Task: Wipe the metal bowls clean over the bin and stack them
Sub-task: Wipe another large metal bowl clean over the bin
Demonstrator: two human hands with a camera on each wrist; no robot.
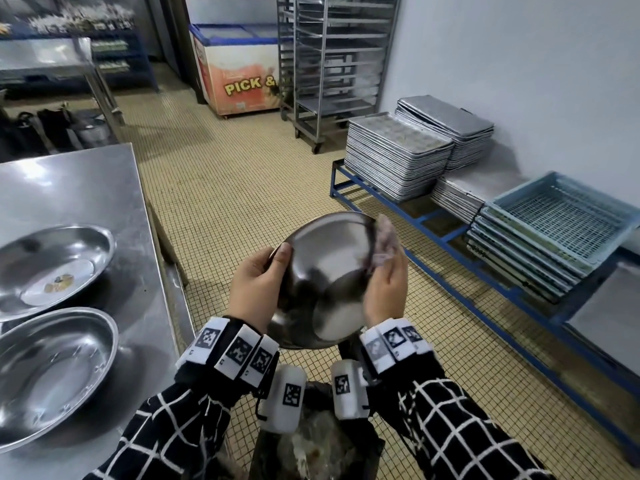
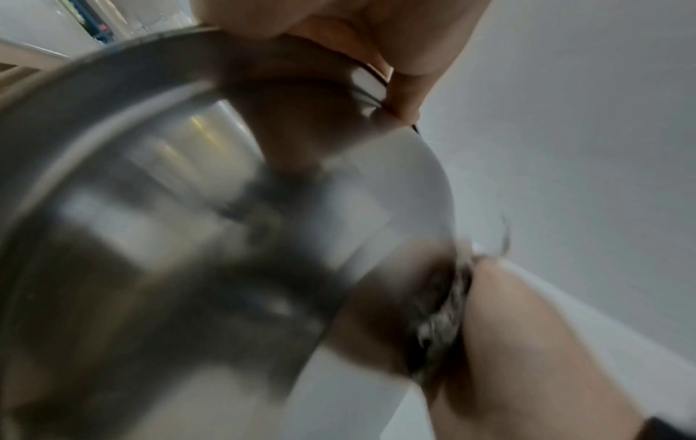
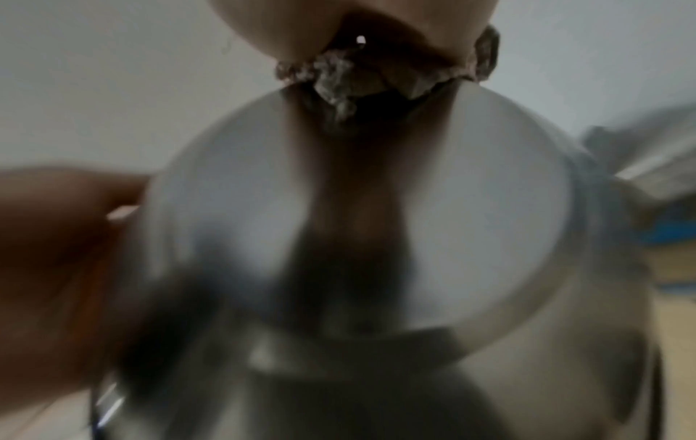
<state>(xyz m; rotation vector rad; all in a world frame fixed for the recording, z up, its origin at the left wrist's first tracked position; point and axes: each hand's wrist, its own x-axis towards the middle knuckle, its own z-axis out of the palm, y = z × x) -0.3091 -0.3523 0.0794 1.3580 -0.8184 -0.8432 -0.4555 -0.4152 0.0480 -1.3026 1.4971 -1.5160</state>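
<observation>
I'm holding a metal bowl (image 1: 322, 278) in mid-air, tipped so its underside faces me and its mouth faces away toward the far floor. My left hand (image 1: 258, 289) grips the bowl's left rim, thumb curled over the outer wall, other fingers hidden behind the metal. My right hand (image 1: 386, 282) is curled round a crumpled grey-pink cloth (image 1: 382, 247) and presses it on the bowl's upper right edge; the right wrist view shows the cloth bunched in my fingers right at the rim. So the bowl sits between both hands, cloth on its right side, grip on its left; the inside is out of view, so I can't tell how clean it is. The bin (image 1: 311, 448), lined w/ a dark bag, is directly below the bowl, near my wrists. Two more bowls sit on the steel table (image 1: 86, 188) to my left: the far bowl (image 1: 52, 265) has some yellowish residue in it, the near bowl (image 1: 52, 372) looks wet or smeared, neither stacked yet. My guess: next the cloth sweeps round the rim while my left hand turns the bowl, then it goes left to the table, which my left hand is nearer to.
</observation>
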